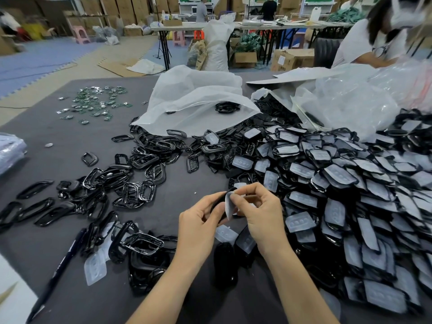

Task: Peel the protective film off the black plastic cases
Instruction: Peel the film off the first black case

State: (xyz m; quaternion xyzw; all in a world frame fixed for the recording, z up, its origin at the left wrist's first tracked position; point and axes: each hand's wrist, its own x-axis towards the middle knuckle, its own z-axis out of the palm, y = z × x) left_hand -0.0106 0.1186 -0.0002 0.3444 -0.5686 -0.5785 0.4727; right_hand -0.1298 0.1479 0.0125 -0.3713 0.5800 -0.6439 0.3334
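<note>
Frames (131,178) lie left; filmed cases (350,183) piled right; bag (194,99) behind.

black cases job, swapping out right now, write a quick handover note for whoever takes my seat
Left hand: grips one black case above the table.
Right hand: pinches its film, which is partly lifted.
Done, it seems: film-free black frames scattered on the left; loose peeled films near the front edge.
Left: finish this peel, then work through the large pile of still-filmed cases on the right.
</note>
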